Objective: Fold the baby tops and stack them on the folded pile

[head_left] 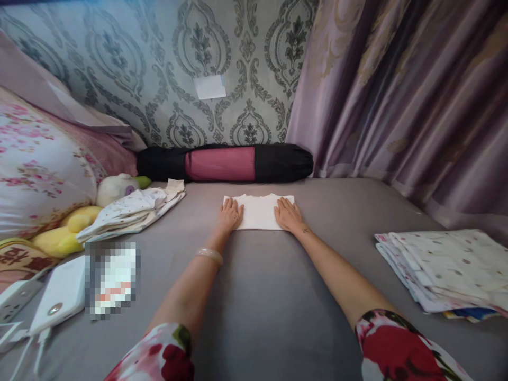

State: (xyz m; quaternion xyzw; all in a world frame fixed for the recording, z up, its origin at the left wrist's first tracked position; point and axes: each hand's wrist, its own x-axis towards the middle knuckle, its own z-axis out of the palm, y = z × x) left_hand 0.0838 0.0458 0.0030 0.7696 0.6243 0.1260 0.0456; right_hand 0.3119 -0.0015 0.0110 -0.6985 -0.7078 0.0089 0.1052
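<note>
A white folded cloth, perhaps a small garment, lies flat on the grey bed sheet straight ahead of me. On its left end rests my left hand, palm down with the fingers stretched forward. My right hand lies flat on the opposite end, fingers extended. Both hands press on the cloth from above and neither grips it. The cloth's far edge is slightly wavy, while its near edge runs straight between my wrists.
Folded patterned cloths are stacked at right. Another folded cloth lies left, beside plush toys, a floral pillow, a white power bank and a power strip. A black-and-pink roll bag lies along the wall.
</note>
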